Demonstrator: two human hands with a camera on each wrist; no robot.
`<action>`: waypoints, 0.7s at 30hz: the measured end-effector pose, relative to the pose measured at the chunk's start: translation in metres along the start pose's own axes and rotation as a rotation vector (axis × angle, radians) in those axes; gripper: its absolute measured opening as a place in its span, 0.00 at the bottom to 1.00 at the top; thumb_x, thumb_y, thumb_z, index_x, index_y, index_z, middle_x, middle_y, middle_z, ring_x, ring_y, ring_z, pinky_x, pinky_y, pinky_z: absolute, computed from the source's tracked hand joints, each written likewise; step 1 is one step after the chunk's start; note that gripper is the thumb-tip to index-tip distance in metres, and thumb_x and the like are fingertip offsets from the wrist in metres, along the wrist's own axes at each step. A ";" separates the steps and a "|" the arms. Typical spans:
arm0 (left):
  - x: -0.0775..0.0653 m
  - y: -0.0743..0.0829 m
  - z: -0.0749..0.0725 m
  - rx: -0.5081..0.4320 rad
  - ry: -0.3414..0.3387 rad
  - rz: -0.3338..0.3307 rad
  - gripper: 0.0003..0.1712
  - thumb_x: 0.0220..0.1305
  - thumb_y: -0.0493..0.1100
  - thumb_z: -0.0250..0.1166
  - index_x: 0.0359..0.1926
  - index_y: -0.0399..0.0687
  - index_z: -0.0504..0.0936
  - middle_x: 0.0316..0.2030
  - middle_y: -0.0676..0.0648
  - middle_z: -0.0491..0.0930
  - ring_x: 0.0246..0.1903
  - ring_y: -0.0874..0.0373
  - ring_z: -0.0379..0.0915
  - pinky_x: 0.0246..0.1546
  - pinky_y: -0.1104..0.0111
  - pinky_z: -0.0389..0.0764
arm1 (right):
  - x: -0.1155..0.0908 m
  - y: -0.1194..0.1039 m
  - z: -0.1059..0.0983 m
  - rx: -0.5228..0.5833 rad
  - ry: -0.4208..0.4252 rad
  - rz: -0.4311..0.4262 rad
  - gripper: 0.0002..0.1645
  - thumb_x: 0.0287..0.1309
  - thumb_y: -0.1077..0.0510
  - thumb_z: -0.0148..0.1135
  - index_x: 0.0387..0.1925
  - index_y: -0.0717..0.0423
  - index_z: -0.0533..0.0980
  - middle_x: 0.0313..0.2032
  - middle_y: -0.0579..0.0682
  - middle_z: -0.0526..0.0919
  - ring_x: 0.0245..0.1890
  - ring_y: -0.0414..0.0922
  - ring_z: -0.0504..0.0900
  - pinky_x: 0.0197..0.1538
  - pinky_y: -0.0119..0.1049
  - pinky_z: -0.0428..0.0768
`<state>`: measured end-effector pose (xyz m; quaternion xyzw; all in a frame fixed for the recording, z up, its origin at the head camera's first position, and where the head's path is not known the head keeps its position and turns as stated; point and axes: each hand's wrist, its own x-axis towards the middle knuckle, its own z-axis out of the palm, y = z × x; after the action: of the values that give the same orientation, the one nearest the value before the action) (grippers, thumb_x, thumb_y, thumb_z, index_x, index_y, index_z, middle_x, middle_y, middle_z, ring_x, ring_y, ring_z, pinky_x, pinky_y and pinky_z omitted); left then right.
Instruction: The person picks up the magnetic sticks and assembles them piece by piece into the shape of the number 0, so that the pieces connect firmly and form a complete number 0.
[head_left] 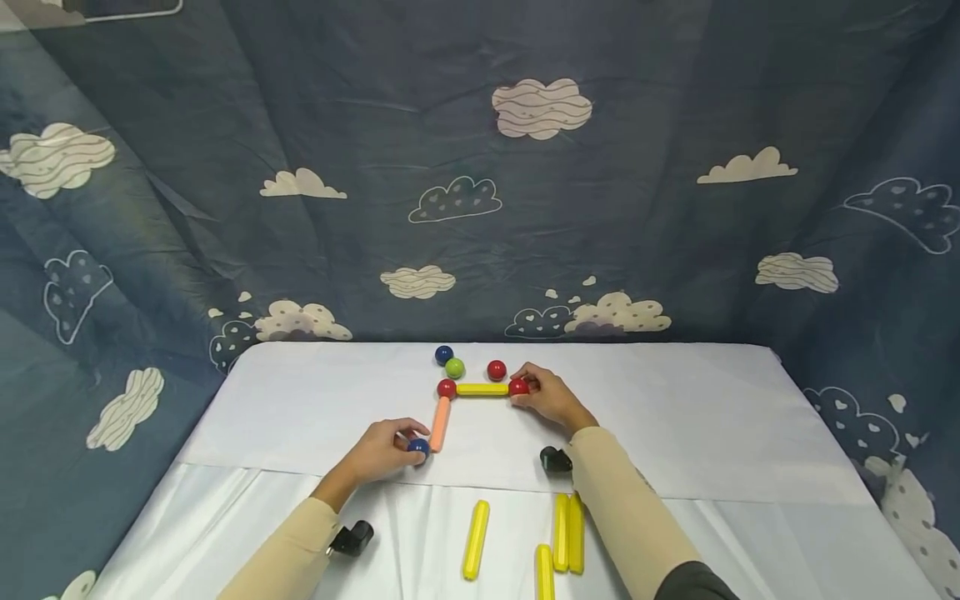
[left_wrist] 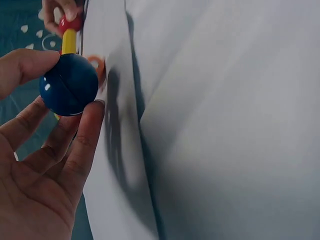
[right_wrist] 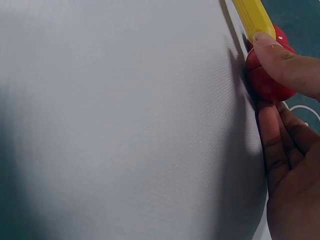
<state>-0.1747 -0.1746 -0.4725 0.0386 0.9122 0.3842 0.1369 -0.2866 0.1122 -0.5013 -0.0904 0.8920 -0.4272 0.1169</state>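
Between thumb and fingers, my left hand [head_left: 381,451] pinches a blue ball [left_wrist: 70,85], just left of the near end of an orange stick [head_left: 440,425]. That stick runs up to a red ball [head_left: 446,388], which also meets the left end of a yellow stick [head_left: 482,389]. At the yellow stick's right end, my right hand [head_left: 551,395] holds another red ball [right_wrist: 270,75] with thumb and fingers. In the right wrist view the thumb lies over the place where ball and stick meet.
Behind the joined pieces lie a dark blue ball [head_left: 444,355], a green ball [head_left: 454,368] and a loose red ball [head_left: 497,370]. Several yellow sticks [head_left: 476,540] lie on the white cloth [head_left: 712,433] near the front. A patterned dark curtain [head_left: 637,208] hangs behind the table.
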 end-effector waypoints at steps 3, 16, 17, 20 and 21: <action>-0.001 0.002 0.007 0.001 -0.022 0.026 0.15 0.54 0.39 0.72 0.43 0.51 0.82 0.33 0.52 0.76 0.31 0.58 0.70 0.31 0.66 0.72 | -0.002 0.001 -0.002 0.003 -0.003 0.003 0.20 0.52 0.61 0.72 0.47 0.51 0.76 0.39 0.51 0.76 0.42 0.48 0.71 0.49 0.42 0.72; -0.001 0.006 0.009 0.084 -0.053 0.068 0.12 0.53 0.41 0.73 0.38 0.51 0.81 0.31 0.52 0.75 0.30 0.58 0.68 0.30 0.67 0.72 | -0.002 0.001 -0.001 0.016 -0.002 0.011 0.19 0.53 0.60 0.71 0.47 0.51 0.76 0.39 0.51 0.76 0.42 0.48 0.71 0.48 0.41 0.71; -0.001 0.006 0.010 0.087 -0.056 0.071 0.12 0.52 0.41 0.73 0.38 0.51 0.81 0.31 0.52 0.75 0.30 0.58 0.68 0.30 0.67 0.73 | -0.002 0.002 -0.001 0.014 -0.001 0.011 0.19 0.53 0.60 0.71 0.47 0.51 0.76 0.39 0.51 0.76 0.41 0.48 0.71 0.48 0.41 0.71; 0.001 0.008 0.012 0.090 -0.055 0.070 0.12 0.52 0.40 0.73 0.38 0.51 0.81 0.31 0.52 0.75 0.30 0.58 0.68 0.30 0.67 0.73 | -0.003 0.002 -0.001 0.016 0.002 0.009 0.19 0.53 0.60 0.71 0.47 0.51 0.76 0.39 0.51 0.76 0.41 0.48 0.71 0.48 0.41 0.71; 0.001 0.008 0.013 0.090 -0.050 0.071 0.12 0.52 0.40 0.73 0.38 0.51 0.80 0.31 0.52 0.75 0.29 0.58 0.68 0.30 0.67 0.73 | -0.003 0.002 -0.001 0.013 0.001 0.008 0.20 0.53 0.60 0.71 0.47 0.51 0.76 0.39 0.51 0.76 0.41 0.48 0.71 0.48 0.42 0.72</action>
<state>-0.1723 -0.1604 -0.4758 0.0867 0.9229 0.3464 0.1439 -0.2844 0.1149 -0.5016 -0.0859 0.8895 -0.4327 0.1187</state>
